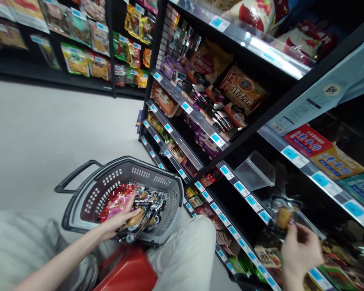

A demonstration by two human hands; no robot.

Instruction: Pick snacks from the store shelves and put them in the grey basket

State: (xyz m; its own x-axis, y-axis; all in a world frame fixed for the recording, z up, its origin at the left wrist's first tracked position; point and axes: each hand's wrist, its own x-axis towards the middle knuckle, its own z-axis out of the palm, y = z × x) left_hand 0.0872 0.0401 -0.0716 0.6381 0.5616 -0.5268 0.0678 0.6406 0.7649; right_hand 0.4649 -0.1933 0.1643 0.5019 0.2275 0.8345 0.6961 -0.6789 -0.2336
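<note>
My left hand [121, 220] reaches into a grey plastic shopping basket [172, 194] by my knees. Its fingers are stretched out and lie on dark snack packets [153, 206] with brown contents; pink and red packets [117, 202] lie beside them. My right hand [303, 246] is at the shelf on the right, fingers pinched on a small dark snack packet with a clear window [283, 216] that shows something yellow-brown. Behind that packet stands a clear plastic bin [255, 171] on the shelf.
Black shelves with blue-and-white price tags [227, 171] fill the right side. Boxes in red, yellow and teal [338, 161] sit on the shelf above my right hand. Bagged snacks [74, 58] hang at the back left. Part of a red seat [129, 270] shows between my legs.
</note>
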